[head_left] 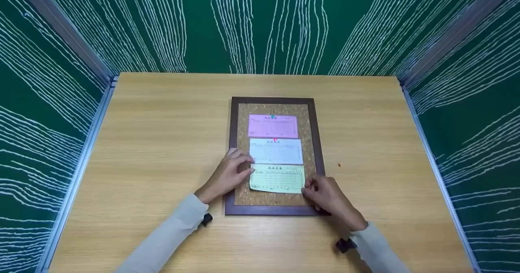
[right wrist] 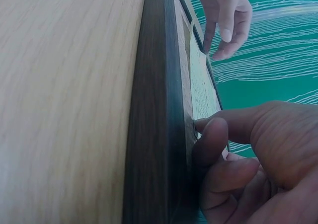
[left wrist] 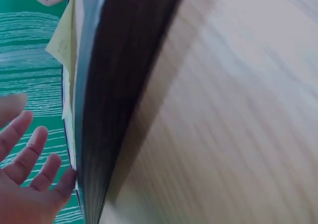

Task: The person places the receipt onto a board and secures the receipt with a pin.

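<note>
Right hand: the right hand (head_left: 327,196) has its fingers curled at the lower right corner of the yellow-green slip (head_left: 277,178), thumb and forefinger pressed together there. In the right wrist view the fingertips (right wrist: 211,134) sit against the slip's edge by the frame; whether a pin is between them I cannot tell.
Left hand: the left hand (head_left: 227,174) lies with straight, spread fingers on the slip's left edge, holding it flat on the cork; the left wrist view shows the fingers (left wrist: 30,149) splayed.
Slip: lowest of three on the corkboard (head_left: 239,151), slightly askew, its lower edge lifting a little.
Above it: a white slip (head_left: 276,151) and a pink slip (head_left: 273,126), each with a coloured pin at its top edge.
Board: dark wooden frame, flat on the wooden table (head_left: 154,143), near the middle.
Elsewhere: a small red speck (head_left: 339,165) lies on the table right of the board, perhaps a pin.
Step in hand: judging by the hands, squaring and steadying the third slip, not yet pinned.
Next move calls for: keeping the left hand pressed while the right straightens the corner, then a pin at the top edge.
</note>
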### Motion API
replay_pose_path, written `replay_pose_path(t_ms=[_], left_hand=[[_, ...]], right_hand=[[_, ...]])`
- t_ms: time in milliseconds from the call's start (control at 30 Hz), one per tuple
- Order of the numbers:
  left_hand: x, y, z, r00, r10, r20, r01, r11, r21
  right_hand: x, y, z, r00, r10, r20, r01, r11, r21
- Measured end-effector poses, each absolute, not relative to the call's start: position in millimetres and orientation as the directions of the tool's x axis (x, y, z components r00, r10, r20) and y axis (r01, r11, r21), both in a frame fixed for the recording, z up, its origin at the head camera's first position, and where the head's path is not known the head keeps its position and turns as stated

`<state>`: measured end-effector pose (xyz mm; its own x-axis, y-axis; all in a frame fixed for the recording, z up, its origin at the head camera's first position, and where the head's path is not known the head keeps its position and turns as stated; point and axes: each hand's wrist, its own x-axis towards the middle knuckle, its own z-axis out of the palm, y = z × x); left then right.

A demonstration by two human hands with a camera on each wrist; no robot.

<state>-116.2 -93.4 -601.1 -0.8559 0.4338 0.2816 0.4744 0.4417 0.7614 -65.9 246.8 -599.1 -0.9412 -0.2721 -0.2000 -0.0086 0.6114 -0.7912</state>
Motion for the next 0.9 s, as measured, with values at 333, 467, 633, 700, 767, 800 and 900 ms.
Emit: replay_pose_path(t_ms=[333, 467, 633, 700, 767, 800, 900], left_hand=[[-113.4, -94.6, -607.4, -0.846, 0.477, 0.239, 0.477, 0.477, 0.738], [-114.1, -95.3, -608.9, -0.845, 0.492, 0.209, 0.477, 0.517, 0.71], [-112.0, -98.1, -609.4, -0.831, 0.53, 0.172, 0.5, 0.572, 0.651], [-110.7, -99.4, -609.3, -0.827, 0.541, 0.153, 0.504, 0.592, 0.629], [-109.5, -100.4, -609.0, -0.823, 0.551, 0.139, 0.51, 0.606, 0.611], [-109.0, -101.0, -609.1, -0.821, 0.556, 0.132, 0.512, 0.614, 0.601], [-107.7, -102.5, -609.7, -0.813, 0.569, 0.126, 0.525, 0.622, 0.581]], right_hand=[[-65.7, 247.3, -598.9, -0.939, -0.278, -0.202, -0.006, 0.602, -0.798], [-65.5, 247.2, -599.9, -0.938, -0.283, -0.203, -0.008, 0.599, -0.8], [-65.4, 247.4, -600.1, -0.938, -0.277, -0.209, -0.001, 0.605, -0.797], [-65.3, 247.8, -600.0, -0.938, -0.276, -0.21, 0.0, 0.606, -0.795], [-65.1, 248.0, -599.6, -0.938, -0.274, -0.212, 0.002, 0.607, -0.795], [-64.9, 248.0, -599.6, -0.938, -0.273, -0.213, 0.004, 0.607, -0.795], [-64.8, 247.7, -599.6, -0.938, -0.273, -0.215, 0.005, 0.607, -0.794]])
